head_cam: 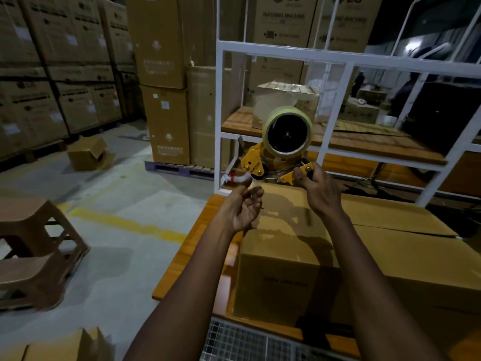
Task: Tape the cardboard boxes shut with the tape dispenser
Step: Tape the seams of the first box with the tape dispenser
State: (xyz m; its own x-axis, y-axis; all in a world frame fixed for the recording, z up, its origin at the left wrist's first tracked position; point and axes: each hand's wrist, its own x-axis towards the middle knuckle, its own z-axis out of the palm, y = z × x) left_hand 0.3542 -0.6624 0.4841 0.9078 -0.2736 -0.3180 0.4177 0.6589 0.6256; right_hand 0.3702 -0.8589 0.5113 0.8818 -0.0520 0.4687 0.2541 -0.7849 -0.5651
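Tape dispenser point(276, 157) gripped at handle by right hand point(321, 188), held over far edge of cardboard box point(286, 230) on bench point(182, 256). Left hand point(244, 207) held palm-up at dispenser mouth; pinch on tape cannot be told. Flaps closed, no strip discerned; taping judged outstanding.

Tape dispenser point(270, 162): yellow metal frame, black hub, carrying a roll of pale translucent tape point(286, 131). Roll's open side faces the camera. Held upright in the air just past the far edge of the near box point(281, 256), handle gripped by the right hand point(321, 190).

Near box: plain brown cardboard, top flaps lying flat, dark blurred print on the front face.

Larger box point(421, 259): same brown, set against the near box's right side, top flaps down with a dark gap along their seam.
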